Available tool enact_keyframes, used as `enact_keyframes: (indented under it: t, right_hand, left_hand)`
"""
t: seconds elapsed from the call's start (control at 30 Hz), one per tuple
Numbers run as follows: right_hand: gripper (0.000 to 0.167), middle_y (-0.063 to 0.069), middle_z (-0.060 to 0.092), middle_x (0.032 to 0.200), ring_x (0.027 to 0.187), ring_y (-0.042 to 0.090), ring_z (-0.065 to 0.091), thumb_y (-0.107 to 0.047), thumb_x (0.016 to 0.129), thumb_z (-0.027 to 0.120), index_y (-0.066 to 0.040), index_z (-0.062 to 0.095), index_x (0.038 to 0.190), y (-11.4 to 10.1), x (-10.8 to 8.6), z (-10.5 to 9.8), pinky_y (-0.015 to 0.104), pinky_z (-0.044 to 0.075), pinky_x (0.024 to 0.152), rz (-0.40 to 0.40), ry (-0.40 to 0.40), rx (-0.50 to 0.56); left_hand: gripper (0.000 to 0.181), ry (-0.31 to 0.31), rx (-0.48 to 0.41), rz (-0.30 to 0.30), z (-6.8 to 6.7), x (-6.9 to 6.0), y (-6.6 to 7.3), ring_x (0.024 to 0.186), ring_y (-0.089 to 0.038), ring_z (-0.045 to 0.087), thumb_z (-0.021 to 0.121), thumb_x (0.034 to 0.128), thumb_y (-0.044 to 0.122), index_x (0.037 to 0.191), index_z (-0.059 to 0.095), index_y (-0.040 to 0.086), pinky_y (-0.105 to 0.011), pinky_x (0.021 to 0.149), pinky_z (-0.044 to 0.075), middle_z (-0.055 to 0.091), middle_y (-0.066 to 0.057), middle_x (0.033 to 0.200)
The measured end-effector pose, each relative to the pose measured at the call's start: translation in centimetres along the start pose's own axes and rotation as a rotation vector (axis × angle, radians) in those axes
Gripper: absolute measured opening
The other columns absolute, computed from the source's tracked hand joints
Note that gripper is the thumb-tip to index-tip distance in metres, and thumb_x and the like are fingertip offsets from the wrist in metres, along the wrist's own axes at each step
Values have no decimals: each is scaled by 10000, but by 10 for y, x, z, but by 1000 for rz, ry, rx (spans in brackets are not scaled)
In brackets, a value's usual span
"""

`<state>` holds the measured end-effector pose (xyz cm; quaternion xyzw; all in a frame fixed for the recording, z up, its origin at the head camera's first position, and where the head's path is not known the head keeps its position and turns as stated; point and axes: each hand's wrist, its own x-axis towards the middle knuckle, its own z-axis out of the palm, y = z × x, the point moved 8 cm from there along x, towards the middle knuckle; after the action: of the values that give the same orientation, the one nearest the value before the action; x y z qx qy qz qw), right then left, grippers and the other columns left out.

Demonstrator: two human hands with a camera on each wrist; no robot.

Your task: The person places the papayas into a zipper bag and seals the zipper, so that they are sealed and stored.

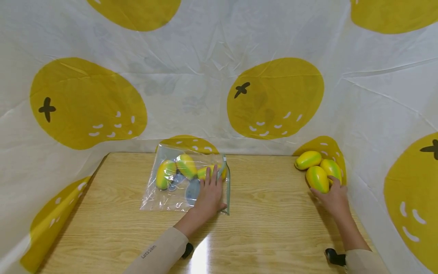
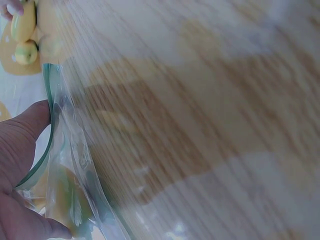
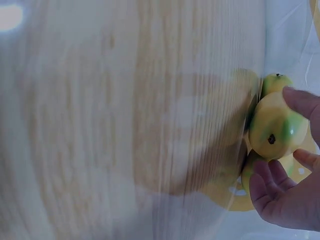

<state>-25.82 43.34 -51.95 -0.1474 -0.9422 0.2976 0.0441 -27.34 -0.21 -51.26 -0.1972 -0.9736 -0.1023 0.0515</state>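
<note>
A clear zip bag (image 1: pixel 171 199) with a green zip edge lies toward the back of the table, with three yellow-green mangoes (image 1: pixel 166 175) inside. My left hand (image 1: pixel 208 194) rests flat on the bag near its zip end, its fingers extended over the rightmost mango. In the left wrist view, the thumb touches the green zip edge (image 2: pixel 48 135). At the right, my right hand (image 1: pixel 333 199) grips the nearest mango (image 1: pixel 317 179) of a cluster of three, thumb and fingers on opposite sides. The other two mangoes (image 1: pixel 308 160) lie just behind it, close together.
The wooden table (image 1: pixel 267 217) reaches back to a white cloth (image 1: pixel 191 102) printed with big yellow fruit, which also rises along both sides. The right-hand mangoes lie close to the cloth's corner. A black strap piece (image 1: pixel 335 257) shows at the right wrist.
</note>
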Motion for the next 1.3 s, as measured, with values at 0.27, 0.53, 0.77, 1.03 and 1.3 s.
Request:
enact_keyframes:
  t: [0.27, 0.53, 0.77, 1.03, 1.3]
  right_hand:
    - [878, 536, 280, 1376, 1210, 647, 341, -270, 974, 692, 123, 170, 1560, -2, 0, 3, 743, 388, 919, -30, -10, 10]
    - [817, 537, 236, 1430, 1265, 644, 310, -291, 1013, 598, 105, 169, 1585, -1, -4, 1, 741, 374, 954, -2, -40, 30]
    - [770, 517, 223, 1415, 1188, 616, 380, -272, 1012, 573, 84, 208, 1589, 3, -9, -2, 698, 422, 887, -14, -42, 72]
    - [892, 460, 323, 1434, 1270, 595, 346, -352, 973, 697, 158, 230, 1536, 4, -6, 3, 699, 383, 937, -82, -20, 93]
    - [993, 464, 297, 1522, 1337, 647, 347, -434, 987, 680, 90, 108, 1607, -6, -6, 10, 745, 345, 1002, -139, -85, 81]
  left_hand:
    - [1173, -7, 1, 3, 0, 0, 0, 1568, -496, 96, 942, 671, 511, 1555, 361, 5, -670, 1164, 341, 40, -243, 1720]
    - [1199, -14, 32, 2, 2, 0, 0, 1568, -494, 99, 931, 670, 540, 1571, 343, 9, -655, 1165, 350, 40, -250, 1718]
    - [1211, -2, 36, 3, 0, 0, 1, 1566, -494, 114, 940, 663, 531, 1573, 340, 4, -654, 1161, 357, 62, -255, 1715]
    - [1180, 5, 33, 4, -3, -1, 1, 1563, -499, 126, 942, 665, 522, 1559, 368, 8, -657, 1155, 366, 70, -254, 1714]
    - [1174, -6, 49, 6, 0, 1, 1, 1568, -491, 115, 934, 676, 532, 1559, 369, 5, -653, 1153, 372, 60, -253, 1716]
